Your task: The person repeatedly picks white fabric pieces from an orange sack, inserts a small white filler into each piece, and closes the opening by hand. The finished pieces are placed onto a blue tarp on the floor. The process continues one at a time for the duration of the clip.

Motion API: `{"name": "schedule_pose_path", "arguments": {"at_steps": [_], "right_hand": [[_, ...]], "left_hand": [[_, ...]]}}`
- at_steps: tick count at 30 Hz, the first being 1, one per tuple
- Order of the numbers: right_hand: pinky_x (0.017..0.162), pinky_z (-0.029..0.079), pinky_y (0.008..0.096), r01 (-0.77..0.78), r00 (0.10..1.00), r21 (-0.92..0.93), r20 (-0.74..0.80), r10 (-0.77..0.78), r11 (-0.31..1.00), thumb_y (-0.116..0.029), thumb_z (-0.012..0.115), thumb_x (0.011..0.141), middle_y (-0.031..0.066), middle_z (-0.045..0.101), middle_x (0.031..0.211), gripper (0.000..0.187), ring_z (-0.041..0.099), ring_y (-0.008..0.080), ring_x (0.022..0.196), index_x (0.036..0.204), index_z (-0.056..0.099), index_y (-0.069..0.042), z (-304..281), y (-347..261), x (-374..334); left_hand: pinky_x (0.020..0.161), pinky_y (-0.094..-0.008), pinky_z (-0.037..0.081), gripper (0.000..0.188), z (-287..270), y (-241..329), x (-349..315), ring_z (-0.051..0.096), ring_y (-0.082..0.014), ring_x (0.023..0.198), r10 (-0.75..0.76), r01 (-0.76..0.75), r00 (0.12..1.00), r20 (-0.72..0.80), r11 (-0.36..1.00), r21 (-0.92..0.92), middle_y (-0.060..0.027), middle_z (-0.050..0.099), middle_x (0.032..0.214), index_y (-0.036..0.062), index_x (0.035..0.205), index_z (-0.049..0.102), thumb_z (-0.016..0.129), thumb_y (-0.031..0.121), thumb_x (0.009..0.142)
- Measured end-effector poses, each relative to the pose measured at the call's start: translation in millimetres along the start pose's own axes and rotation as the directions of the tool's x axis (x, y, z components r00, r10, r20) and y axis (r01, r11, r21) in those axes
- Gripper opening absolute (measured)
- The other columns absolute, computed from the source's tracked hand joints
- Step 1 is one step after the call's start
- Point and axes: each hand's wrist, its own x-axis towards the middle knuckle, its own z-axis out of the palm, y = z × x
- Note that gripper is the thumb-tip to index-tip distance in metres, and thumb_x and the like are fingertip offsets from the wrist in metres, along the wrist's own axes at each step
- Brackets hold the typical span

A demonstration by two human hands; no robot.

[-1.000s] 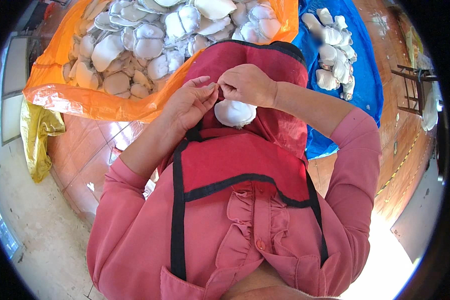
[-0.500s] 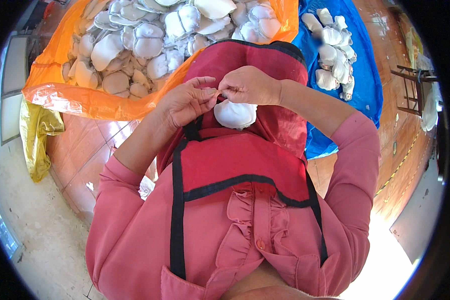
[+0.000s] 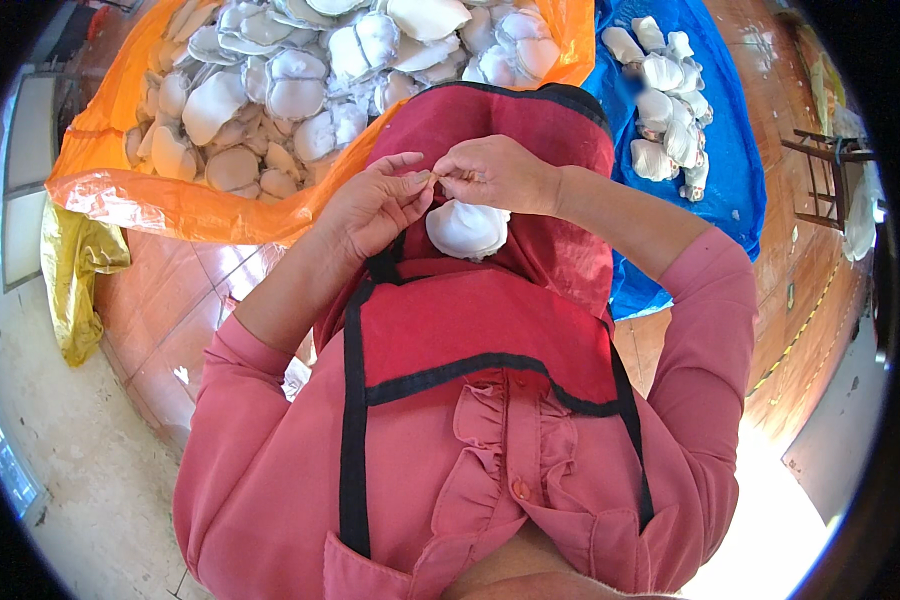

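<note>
My left hand (image 3: 375,205) and my right hand (image 3: 495,175) meet fingertip to fingertip above my lap. Each is closed in a pinch, the left with thumb and index finger together and its other fingers loosely curled. Whatever lies between the fingertips is too small to make out. Just below them a white, rounded, padded fabric piece (image 3: 467,230) rests on my red apron (image 3: 555,250), its top edge gathered and close beneath my right hand's fingers.
Ahead to the left, an orange sheet (image 3: 170,207) holds a heap of white padded pieces (image 3: 295,85). A blue sheet (image 3: 735,160) at the right carries several white bundled pieces (image 3: 680,140). A yellow bag (image 3: 70,290) lies far left; a dark stool (image 3: 820,180) stands far right.
The white padded piece has turned slightly and its gathered top shows more. Both hands stay nearly in place, still pinching, with the right fingers shifted a little.
</note>
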Motion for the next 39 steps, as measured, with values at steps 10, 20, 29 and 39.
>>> {"name": "schedule_pose_path", "arguments": {"at_steps": [10,20,29,39], "right_hand": [[0.067,0.050,0.0432,0.002,0.993,-0.132,-0.113,-0.017,0.991,-0.021,0.060,0.081,0.0131,0.064,0.077,0.016,0.064,0.0330,0.075,0.083,0.064,-0.005,10,2,4],[0.059,0.049,0.0401,0.128,0.990,-0.261,-0.023,-0.138,0.957,-0.009,0.063,0.075,0.0111,0.061,0.071,0.005,0.061,0.0308,0.067,0.078,0.063,-0.004,6,4,4],[0.063,0.050,0.0332,-0.049,0.990,0.114,0.140,0.033,0.992,-0.011,0.062,0.081,0.0092,0.064,0.074,0.010,0.063,0.0212,0.068,0.085,0.065,-0.003,-1,1,2],[0.068,0.052,0.0362,-0.131,0.991,0.186,0.016,0.130,0.974,-0.020,0.064,0.084,0.0135,0.067,0.079,0.020,0.066,0.0262,0.071,0.091,0.067,-0.001,8,3,0]], "left_hand": [[0.085,-0.0327,0.056,0.040,4,-10,2,0.063,-0.0245,0.097,0.137,-0.139,0.986,-0.098,0.990,-0.021,-0.0163,0.059,0.106,0.0011,0.123,0.043,0.062,-0.006,0.089],[0.083,-0.0298,0.054,0.042,7,9,-2,0.063,-0.0191,0.091,0.081,-0.076,0.997,-0.005,0.947,0.313,-0.0065,0.060,0.095,0.0035,0.124,0.047,0.065,-0.004,0.087],[0.075,-0.0275,0.055,0.046,2,26,5,0.064,-0.0174,0.083,-0.056,-0.035,0.983,0.176,0.879,0.476,-0.0041,0.059,0.091,0.0042,0.124,0.050,0.069,-0.004,0.082],[0.077,-0.0286,0.057,0.043,8,25,1,0.065,-0.0184,0.085,-0.003,-0.002,1.000,0.015,0.942,0.335,-0.0054,0.060,0.094,0.0043,0.124,0.049,0.066,-0.005,0.085]]}}
